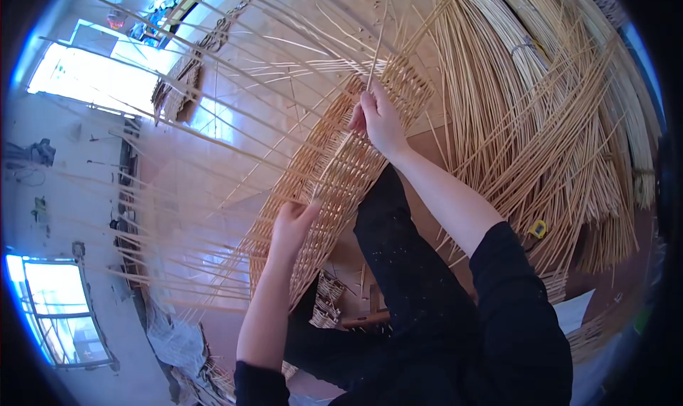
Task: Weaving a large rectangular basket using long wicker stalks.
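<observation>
A long, narrow wicker basket (348, 182), woven of tan rods, lies tilted across my lap. Many long unwoven stakes fan out from it to the upper left. My right hand (384, 125) is at its far end, thumb and fingers pinched on a thin wicker rod (378, 46) that sticks up past the fingers. Closer to me, my left hand (289, 228) grips the weave, its thumb lying on the inner side; its other fingers are mostly hidden.
Big bundles of loose wicker rods (519, 114) cover the floor at the right, with a yellow tape measure (538, 228) beside them. Dark-trousered legs (413, 256) are under the basket. A bundle of brown sticks (181, 86) lies at the far left, near bright windows (60, 310).
</observation>
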Available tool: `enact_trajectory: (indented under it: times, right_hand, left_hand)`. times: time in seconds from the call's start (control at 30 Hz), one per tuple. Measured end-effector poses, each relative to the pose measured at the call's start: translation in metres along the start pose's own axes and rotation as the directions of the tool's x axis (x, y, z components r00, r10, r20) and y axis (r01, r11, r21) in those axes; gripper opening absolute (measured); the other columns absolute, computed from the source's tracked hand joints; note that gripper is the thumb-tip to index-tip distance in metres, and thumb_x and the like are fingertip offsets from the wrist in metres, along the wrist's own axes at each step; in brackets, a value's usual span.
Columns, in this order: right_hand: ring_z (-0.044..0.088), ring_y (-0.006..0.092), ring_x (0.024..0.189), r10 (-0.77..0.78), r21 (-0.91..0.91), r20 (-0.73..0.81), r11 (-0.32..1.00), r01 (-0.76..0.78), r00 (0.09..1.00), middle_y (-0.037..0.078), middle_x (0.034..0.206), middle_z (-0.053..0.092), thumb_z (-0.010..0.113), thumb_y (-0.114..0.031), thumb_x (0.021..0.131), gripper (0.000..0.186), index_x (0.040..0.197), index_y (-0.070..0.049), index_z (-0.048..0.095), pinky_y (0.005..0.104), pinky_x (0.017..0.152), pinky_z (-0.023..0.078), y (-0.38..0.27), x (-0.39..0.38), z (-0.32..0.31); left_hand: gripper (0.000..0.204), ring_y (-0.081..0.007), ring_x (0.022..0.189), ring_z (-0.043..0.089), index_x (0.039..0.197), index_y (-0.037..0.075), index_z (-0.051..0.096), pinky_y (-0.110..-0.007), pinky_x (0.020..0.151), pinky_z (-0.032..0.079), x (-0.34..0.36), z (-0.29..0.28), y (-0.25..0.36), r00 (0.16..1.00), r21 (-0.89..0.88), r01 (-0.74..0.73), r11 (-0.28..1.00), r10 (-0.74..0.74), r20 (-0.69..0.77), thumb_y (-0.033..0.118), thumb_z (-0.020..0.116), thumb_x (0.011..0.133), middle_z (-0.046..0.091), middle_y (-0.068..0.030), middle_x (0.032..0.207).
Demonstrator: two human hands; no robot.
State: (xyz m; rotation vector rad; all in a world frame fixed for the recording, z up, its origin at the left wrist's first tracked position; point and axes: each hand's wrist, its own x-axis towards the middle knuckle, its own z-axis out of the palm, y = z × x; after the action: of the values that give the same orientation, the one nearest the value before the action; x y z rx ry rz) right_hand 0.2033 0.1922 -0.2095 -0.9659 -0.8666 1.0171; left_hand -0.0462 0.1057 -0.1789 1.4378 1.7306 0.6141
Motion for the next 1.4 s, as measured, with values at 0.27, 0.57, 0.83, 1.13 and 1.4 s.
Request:
enact_trajectory:
  times: [0.27,0.57,0.83,1.13,1.4]
  right_hand:
    - [0.068,0.0224,0.075,0.237,0.185,0.226,0.942,-0.281,0.945,0.013,0.089,0.067,0.045,-0.016,0.098,0.032,0.127,-0.011,0.032,0.0324,0.068,0.054,-0.014,0.014,-0.031]
    - [0.064,0.0295,0.079,-0.331,-0.321,0.444,0.809,0.493,0.833,0.013,0.09,0.064,0.054,-0.017,0.091,0.058,0.143,-0.025,0.03,0.0398,0.07,0.05,-0.078,0.057,0.073]
    - [0.063,0.0237,0.062,-0.335,-0.334,-0.065,0.895,0.296,0.94,0.009,0.068,0.06,0.043,-0.015,0.097,0.023,0.119,-0.011,0.037,0.035,0.062,0.05,-0.04,0.042,-0.05]
    - [0.063,0.0181,0.064,0.045,0.058,0.046,0.997,-0.048,0.998,0.01,0.079,0.064,0.044,-0.014,0.097,0.013,0.109,-0.009,0.038,0.0305,0.06,0.05,-0.033,0.048,-0.096]
    - [0.064,0.0312,0.089,-0.571,-0.721,0.533,0.082,0.689,0.625,0.012,0.096,0.066,0.052,-0.015,0.09,0.03,0.12,-0.01,0.051,0.0454,0.077,0.049,-0.058,0.104,-0.048]
  left_hand:
    - [0.045,-0.0289,0.086,0.067,0.124,0.001,0.039,-0.035,0.066,0.056,0.05,0.064,0.077,0.919,-0.584,0.336,0.74,-0.12,0.377,0.033,0.054,0.095,0.057,-0.0084,0.106]
    - [0.033,-0.0311,0.07,0.068,0.102,0.002,0.044,-0.036,0.057,0.058,0.057,0.095,0.064,0.985,-0.65,0.15,0.745,-0.17,0.033,0.031,0.057,0.093,0.059,-0.0125,0.096]
    - [0.03,-0.0226,0.058,0.067,0.085,-0.003,0.056,-0.031,0.048,0.053,0.076,0.06,0.075,0.957,0.003,0.207,0.978,-0.203,0.206,0.026,0.064,0.085,0.064,-0.0123,0.077]
    - [0.042,-0.0311,0.082,0.067,0.123,-0.002,0.039,-0.034,0.06,0.058,0.102,0.135,0.136,0.905,-0.566,0.248,0.786,0.021,0.425,0.027,0.052,0.096,0.05,-0.0163,0.117]
    - [0.024,-0.0221,0.051,0.062,0.084,0.0,0.05,-0.031,0.047,0.056,0.094,0.198,0.145,0.999,-0.694,0.035,0.719,-0.042,0.006,0.022,0.055,0.094,0.054,-0.0065,0.074]
